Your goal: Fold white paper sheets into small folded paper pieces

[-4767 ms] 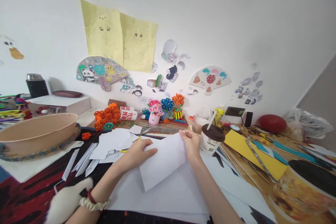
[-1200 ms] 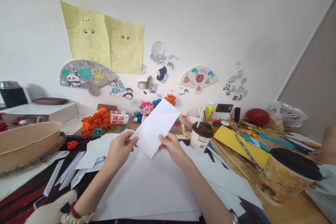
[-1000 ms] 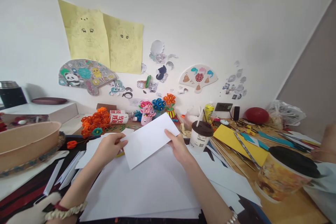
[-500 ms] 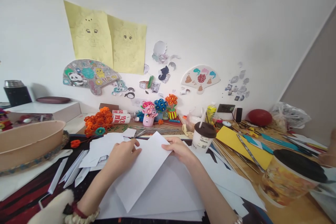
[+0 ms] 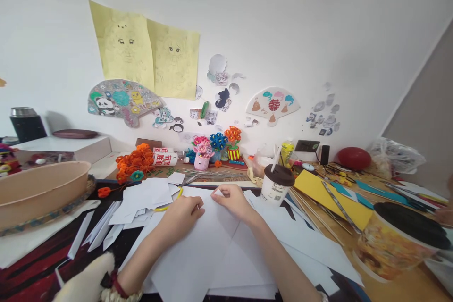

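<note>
Unlike half a second ago, the white paper (image 5: 193, 255) is spreading wider, its near end running out at the near edge of view, and it is covering part of other white sheets (image 5: 251, 264). The right hand (image 5: 231, 203) is pinching its far part narrowly between thumb and finger. The left hand (image 5: 182, 217) is curling its fingers over the paper's left side; whether they are gripping cannot be told. Left of it, a yellow handle (image 5: 180, 192) is now showing. The paper is looking smooth and matte. To the right, a white cup (image 5: 272, 191) is holding a straw (image 5: 276, 158); farther left, a striped pot (image 5: 234, 155) is holding fuzzy orange flowers (image 5: 233, 135).
</note>
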A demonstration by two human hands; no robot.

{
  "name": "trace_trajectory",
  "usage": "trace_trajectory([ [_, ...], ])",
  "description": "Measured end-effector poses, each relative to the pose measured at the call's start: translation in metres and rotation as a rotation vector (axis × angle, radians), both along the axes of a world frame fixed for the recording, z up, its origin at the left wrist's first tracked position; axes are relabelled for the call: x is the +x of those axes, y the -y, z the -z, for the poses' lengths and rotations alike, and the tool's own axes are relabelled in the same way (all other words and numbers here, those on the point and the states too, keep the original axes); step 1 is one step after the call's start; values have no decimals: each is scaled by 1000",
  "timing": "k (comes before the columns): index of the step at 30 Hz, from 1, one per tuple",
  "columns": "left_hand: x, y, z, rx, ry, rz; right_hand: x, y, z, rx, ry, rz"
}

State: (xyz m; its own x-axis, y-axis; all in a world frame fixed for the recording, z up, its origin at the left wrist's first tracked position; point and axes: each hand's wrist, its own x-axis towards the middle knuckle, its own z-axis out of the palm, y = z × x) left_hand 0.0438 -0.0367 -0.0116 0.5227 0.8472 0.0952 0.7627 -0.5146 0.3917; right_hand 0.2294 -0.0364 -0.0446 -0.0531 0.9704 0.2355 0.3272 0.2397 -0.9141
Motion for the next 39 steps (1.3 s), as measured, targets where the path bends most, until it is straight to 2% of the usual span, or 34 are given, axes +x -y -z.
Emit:
trace_trajectory([
  [5,6,2,3,39,75,-48,-6,4,-4,-21,-24,-63],
  [14,7,-5,5,-25,297,-63,-14,10,-8,28,-30,-105],
  [20,11,-1,4,-31,366,-50,-16,11,-13,107,-48,-49],
  [24,13,0,6,-6,341,-32,-20,11,-12,57,-75,-12],
  [27,13,-1,5,-22,338,-23,-19,10,-12,30,-100,39],
  [30,12,-1,2,-59,332,-2,-12,7,-11,42,-116,147],
  [39,-8,-11,-11,-152,245,95,35,-15,9,33,-239,415],
])
